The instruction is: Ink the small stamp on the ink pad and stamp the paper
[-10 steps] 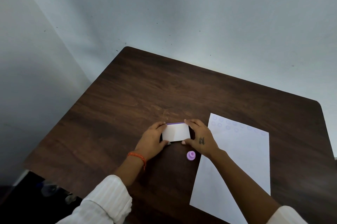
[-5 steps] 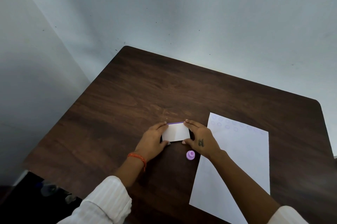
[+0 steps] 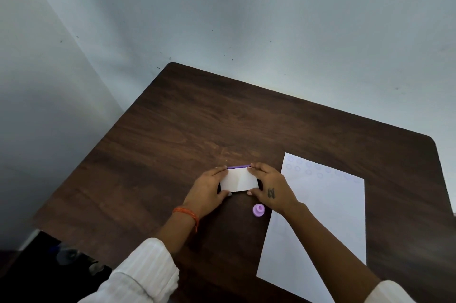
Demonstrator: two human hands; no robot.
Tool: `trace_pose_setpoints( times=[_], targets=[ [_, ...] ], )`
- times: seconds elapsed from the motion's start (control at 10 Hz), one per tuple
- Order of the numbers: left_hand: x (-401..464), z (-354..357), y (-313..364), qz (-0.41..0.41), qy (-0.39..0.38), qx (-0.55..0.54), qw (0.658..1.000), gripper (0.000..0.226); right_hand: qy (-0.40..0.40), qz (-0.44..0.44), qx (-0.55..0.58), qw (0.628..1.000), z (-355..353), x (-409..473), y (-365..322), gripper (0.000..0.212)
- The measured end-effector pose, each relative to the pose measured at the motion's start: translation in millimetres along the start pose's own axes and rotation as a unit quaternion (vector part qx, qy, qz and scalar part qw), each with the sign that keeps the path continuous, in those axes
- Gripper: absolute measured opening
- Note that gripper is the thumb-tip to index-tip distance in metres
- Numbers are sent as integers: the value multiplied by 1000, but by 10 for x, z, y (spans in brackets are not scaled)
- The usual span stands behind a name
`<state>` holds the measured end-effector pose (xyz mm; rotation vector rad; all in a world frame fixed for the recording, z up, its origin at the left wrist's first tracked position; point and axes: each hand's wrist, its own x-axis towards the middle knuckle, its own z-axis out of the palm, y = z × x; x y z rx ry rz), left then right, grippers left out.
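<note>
With both hands clamped on the ink pad case's (image 3: 238, 180) short ends, note the small purple stamp (image 3: 258, 210) standing just nearer you, closest to your right hand (image 3: 272, 189), left hand (image 3: 206, 190) farther.

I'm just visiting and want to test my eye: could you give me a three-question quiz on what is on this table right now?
1. True or false: the small purple stamp is held in one of the hands.
2. Which thing do the left hand and the right hand both touch? A) the paper B) the white ink pad case C) the stamp
3. Fill in: the faint ring marks sit near the ___ edge of the paper.

Key
1. False: it stands on the table, close to the right hand.
2. B, the ink pad case.
3. Far.
</note>
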<state>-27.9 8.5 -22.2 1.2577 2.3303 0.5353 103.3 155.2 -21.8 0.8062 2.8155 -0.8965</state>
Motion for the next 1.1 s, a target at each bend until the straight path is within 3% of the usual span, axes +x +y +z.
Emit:
trace_pose_setpoints(
  times=[1.0,1.1],
  targets=[
    [-15,20,86,-24,15,-47,999,69,-56,11,-44,997,-187,108,-176,76],
    [-17,19,107,-11,38,-43,998,71,-28,-6,-39,999,-195,80,-199,81]
  ],
)
